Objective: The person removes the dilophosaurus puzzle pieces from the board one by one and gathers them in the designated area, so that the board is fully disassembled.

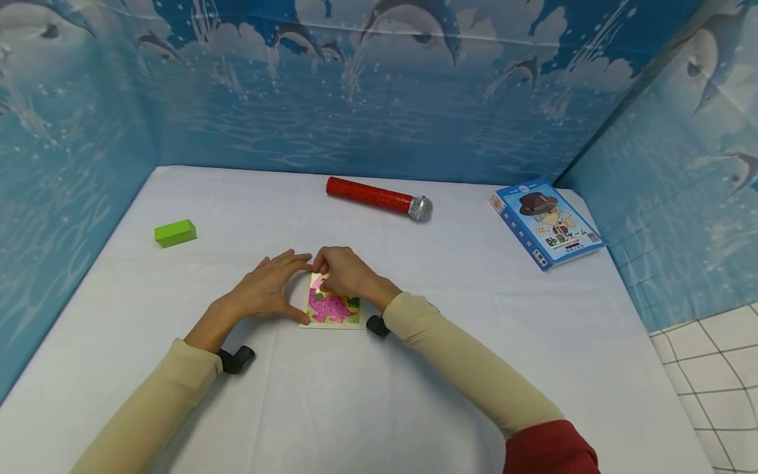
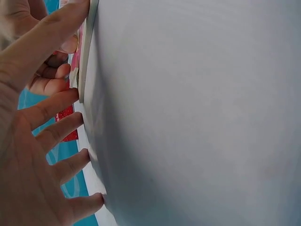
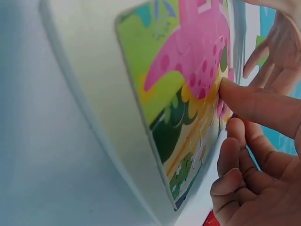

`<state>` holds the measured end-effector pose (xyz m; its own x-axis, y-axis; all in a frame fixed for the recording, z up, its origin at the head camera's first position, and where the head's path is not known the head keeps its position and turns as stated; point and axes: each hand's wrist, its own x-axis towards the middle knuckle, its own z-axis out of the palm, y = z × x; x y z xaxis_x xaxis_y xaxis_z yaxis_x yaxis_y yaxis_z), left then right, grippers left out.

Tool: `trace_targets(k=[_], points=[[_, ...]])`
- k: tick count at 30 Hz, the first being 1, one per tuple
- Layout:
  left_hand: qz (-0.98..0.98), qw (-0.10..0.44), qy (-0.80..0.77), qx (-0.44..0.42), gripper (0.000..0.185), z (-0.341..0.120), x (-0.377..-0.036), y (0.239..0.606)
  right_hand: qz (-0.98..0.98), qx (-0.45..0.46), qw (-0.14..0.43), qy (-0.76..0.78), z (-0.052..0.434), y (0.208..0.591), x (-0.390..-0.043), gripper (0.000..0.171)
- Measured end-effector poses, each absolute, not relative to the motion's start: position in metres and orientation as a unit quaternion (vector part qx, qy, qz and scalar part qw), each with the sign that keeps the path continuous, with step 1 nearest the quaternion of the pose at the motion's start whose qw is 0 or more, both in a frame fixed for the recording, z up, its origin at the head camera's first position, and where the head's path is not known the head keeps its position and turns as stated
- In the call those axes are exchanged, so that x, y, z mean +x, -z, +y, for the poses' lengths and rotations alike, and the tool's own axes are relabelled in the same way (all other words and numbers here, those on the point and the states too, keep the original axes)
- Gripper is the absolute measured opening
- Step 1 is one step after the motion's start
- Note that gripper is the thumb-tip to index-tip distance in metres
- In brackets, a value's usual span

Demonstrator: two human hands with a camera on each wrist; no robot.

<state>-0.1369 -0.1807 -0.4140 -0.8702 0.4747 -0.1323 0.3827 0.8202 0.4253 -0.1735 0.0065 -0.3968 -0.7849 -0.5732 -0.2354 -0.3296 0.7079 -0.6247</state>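
Both hands on a small dinosaur puzzle, mid-table.

Pink dinosaur puzzle (image 1: 333, 307) lying flat around the middle of the white table (image 1: 414, 395), a bit toward the near edge. Left hand (image 1: 269, 288) spread out with straight fingers, resting on the table right against the puzzle's left edge, thumb along its lower-left corner. Right hand (image 1: 346, 271) over the puzzle's top part, index fingertip (image 3: 225, 89) pressing on the pink picture, other fingers curled loosely, not gripping anything. Elsewhere: green block (image 1: 175, 233) near the left edge, red microphone (image 1: 379, 197) by the far edge, blue card game box (image 1: 546, 222) at the far right corner.
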Motion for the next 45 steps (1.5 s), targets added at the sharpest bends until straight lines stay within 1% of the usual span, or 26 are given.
trace_targets(k=[6, 13, 18, 22, 26, 32, 39, 45], points=[[0.947, 0.107, -0.196, 0.232, 0.093, -0.18, -0.137, 0.415, 0.897, -0.258, 0.203, 0.295, 0.009, 0.401, -0.174, 0.03], [0.949, 0.114, -0.189, 0.227, 0.09, -0.18, -0.135, 0.416, 0.888, -0.29, 0.169, 0.314, 0.017, 0.406, -0.173, 0.025], [0.949, 0.118, -0.187, 0.223, 0.089, -0.18, -0.134, 0.415, 0.869, -0.29, 0.179, 0.358, 0.024, 0.406, -0.174, 0.016], [0.95, 0.122, -0.184, 0.221, 0.088, -0.179, -0.134, 0.416, 0.856, -0.287, 0.176, 0.392, 0.031, 0.406, -0.175, 0.014], [0.95, 0.124, -0.182, 0.22, 0.092, -0.178, -0.134, 0.416, 0.852, -0.266, 0.167, 0.42, 0.043, 0.404, -0.178, 0.013], [0.951, 0.13, -0.181, 0.213, 0.094, -0.176, -0.135, 0.415, 0.855, -0.226, 0.172, 0.433, 0.073, 0.403, -0.187, 0.014], [0.951, 0.121, -0.182, 0.219, 0.093, -0.176, -0.134, 0.417, 0.883, -0.172, 0.171, 0.403, 0.114, 0.406, -0.191, 0.01], [0.951, 0.125, -0.181, 0.216, 0.091, -0.177, -0.134, 0.419, 0.898, -0.135, 0.174, 0.381, 0.13, 0.41, -0.189, 0.01]])
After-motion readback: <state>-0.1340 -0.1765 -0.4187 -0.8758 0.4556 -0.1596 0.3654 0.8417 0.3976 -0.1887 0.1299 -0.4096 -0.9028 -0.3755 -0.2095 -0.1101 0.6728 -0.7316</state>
